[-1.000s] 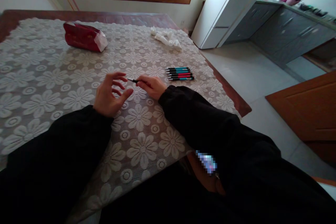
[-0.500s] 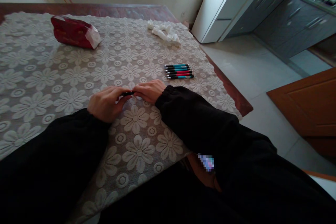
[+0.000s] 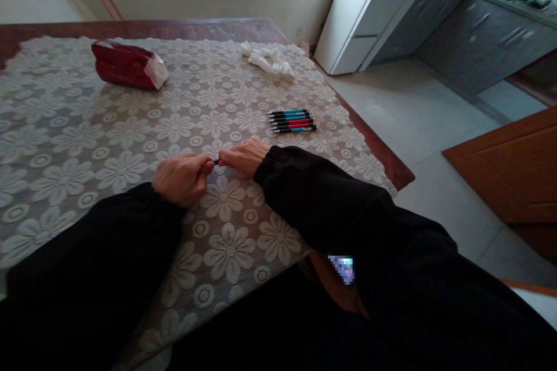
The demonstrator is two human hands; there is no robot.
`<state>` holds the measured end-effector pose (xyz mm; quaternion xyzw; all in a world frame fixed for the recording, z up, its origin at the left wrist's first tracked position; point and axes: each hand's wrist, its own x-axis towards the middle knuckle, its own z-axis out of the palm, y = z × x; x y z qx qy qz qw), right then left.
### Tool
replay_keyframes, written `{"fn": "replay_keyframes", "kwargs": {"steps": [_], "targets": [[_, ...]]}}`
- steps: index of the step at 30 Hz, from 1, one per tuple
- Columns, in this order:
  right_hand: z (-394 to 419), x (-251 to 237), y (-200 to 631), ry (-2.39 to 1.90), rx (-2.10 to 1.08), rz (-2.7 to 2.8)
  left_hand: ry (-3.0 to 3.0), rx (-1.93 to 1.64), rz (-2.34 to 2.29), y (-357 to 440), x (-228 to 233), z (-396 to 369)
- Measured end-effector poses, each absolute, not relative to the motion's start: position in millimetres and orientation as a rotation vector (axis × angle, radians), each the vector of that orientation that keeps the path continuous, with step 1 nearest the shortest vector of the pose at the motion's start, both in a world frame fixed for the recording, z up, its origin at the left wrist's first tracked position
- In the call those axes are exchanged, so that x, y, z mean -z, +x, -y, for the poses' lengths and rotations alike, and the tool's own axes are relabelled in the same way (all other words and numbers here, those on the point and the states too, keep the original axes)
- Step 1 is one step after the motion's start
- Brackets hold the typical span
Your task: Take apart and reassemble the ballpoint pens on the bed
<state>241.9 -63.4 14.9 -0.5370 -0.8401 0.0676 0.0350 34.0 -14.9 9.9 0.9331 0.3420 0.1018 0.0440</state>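
Over the tablecloth, my left hand point(image 3: 185, 178) is closed, thumb and fingers wrapped round one end of a slim black pen point(image 3: 216, 162). My right hand point(image 3: 246, 156) pinches its other end from the right. Only a short dark stretch of the pen shows between the two hands; the rest is hidden by my fingers. Beyond my right hand lies a row of several pens point(image 3: 292, 121), side by side, with black grips and blue or red barrels, their tips pointing left.
A flower-patterned lace tablecloth point(image 3: 230, 250) covers the wooden table. At the far left stands a red tissue pack point(image 3: 124, 65); a crumpled white plastic bag point(image 3: 270, 62) lies at the back. A wooden chair point(image 3: 507, 168) is on the right, a white fridge point(image 3: 354, 11) behind.
My left hand has closed tighter round the pen, leaving less of it showing. My head view has tilted up slightly. The pen row, pack and bag lie where they were.
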Motion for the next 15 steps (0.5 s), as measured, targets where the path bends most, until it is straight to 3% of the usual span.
{"fn": "replay_keyframes", "kwargs": {"steps": [9,15], "targets": [[65.5,-15.8,239.2,-1.578,-0.126,2.606,2.766,-0.261,-1.011,34.8,-11.1,13.7],[61.9,-13.9,241.5,-1.743,-0.125,2.55,2.917,-0.5,-0.957,36.1,-11.1,18.8]]}}
